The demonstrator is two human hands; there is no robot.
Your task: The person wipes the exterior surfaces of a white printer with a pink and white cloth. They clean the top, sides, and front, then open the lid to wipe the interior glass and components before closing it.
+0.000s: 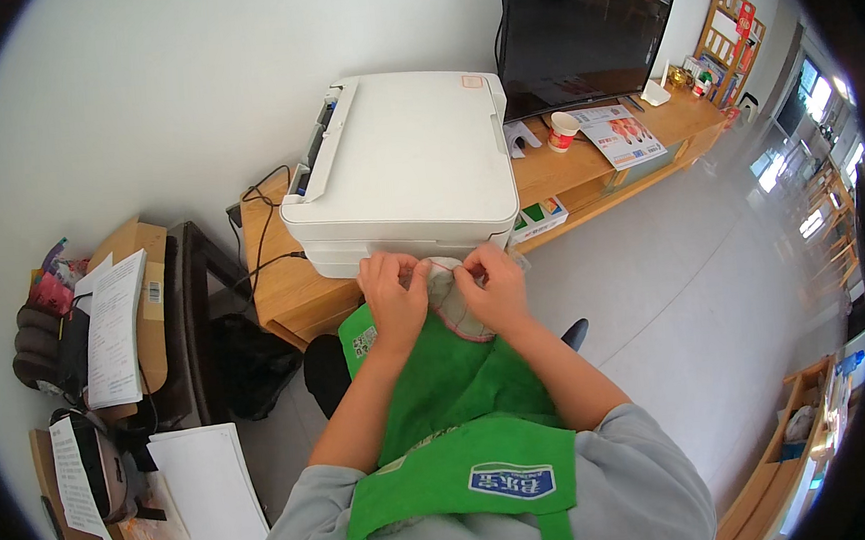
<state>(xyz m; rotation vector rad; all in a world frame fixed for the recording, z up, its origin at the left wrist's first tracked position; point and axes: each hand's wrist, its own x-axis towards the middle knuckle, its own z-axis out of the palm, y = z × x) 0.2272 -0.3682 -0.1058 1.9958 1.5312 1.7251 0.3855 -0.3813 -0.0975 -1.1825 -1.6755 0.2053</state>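
Observation:
A grey cloth with a pink edge [455, 307] hangs between my hands, in front of a green apron [447, 374]. My left hand [397, 295] pinches its upper edge on the left between thumb and fingers. On the right, my right hand [495, 284] grips the same edge in a like pinch. Part of the cloth is hidden behind the right hand. Just beyond both hands stands a white printer [409, 151] with its lid down; its front lower edge is partly covered by my fingers.
The printer rests on a long wooden cabinet [314, 293]. To its right are a paper cup [563, 131], a printed sheet [619, 135] and a television [585, 33]. Papers [117, 330] and a black plastic bag [251, 365] lie left. Black cables [262, 199] trail beside the printer.

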